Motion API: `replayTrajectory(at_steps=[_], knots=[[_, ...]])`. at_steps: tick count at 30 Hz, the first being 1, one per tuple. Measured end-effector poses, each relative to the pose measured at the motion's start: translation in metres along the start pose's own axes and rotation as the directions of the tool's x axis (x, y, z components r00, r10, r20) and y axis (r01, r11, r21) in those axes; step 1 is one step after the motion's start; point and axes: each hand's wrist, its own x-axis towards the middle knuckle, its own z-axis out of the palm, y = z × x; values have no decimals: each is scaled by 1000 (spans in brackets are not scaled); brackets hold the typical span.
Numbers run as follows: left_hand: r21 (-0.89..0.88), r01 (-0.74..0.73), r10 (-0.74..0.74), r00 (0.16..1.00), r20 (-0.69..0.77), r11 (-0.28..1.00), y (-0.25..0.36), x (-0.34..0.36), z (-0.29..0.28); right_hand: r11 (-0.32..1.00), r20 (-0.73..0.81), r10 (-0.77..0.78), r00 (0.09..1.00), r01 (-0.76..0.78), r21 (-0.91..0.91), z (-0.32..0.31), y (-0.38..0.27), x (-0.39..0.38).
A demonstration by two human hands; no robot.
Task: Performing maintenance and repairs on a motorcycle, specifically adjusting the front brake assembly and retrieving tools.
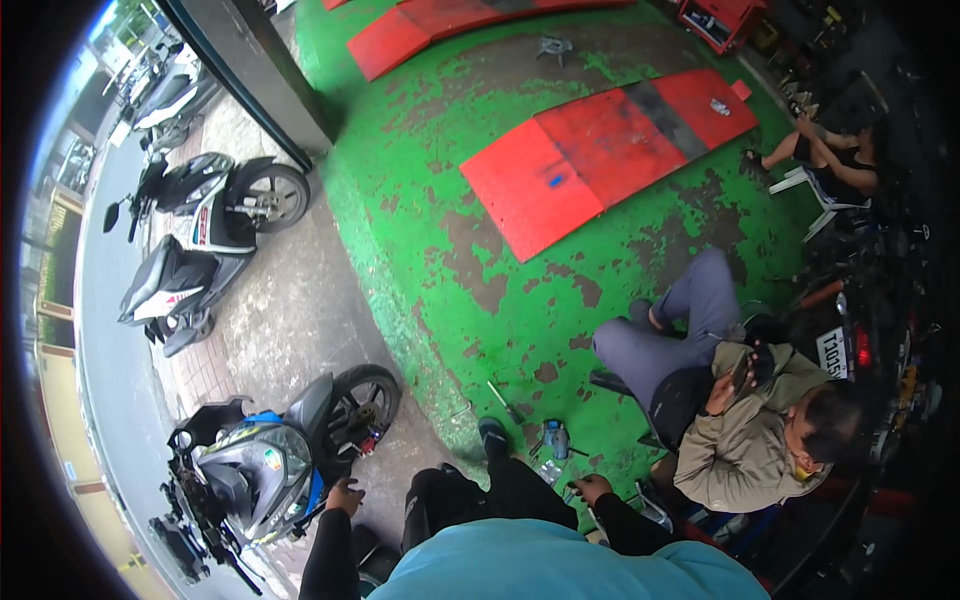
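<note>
Left hand point(343, 497): grip loosely curled, can't tell if it pinches anything. Just left of it, a grey-and-blue plastic-bodied motorbike point(262, 475), long axis slanting from black handlebars point(190, 500) up and right to a black spoked wheel point(388, 385); this hand is the nearer. Right hand point(592, 488): grip state unclear, well apart from the bike, near a clear plastic packet point(548, 472); ahead, a blue-and-black tool point(557, 437) on worn green floor point(400, 270).
</note>
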Motion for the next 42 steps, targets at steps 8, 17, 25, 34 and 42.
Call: replayTrajectory(at_steps=[8,17,25,34,42], knots=[[-63,277,-242,912,332,959,29,11,12,934,-149,-263,953,291,209,-89,-205,9],[-143,182,-128,937,324,973,280,274,-145,977,-213,-202,956,211,21,-162,-357,87],[-14,-517,509,847,-155,856,694,489,-329,980,-265,-88,960,130,148,-151,-406,167],[-43,-312,313,949,42,949,847,638,-292,983,-61,-80,995,68,-172,-276,-598,271],[465,-314,243,948,206,828,907,695,-296,876,-604,-436,667,470,-112,-554,-971,404]])
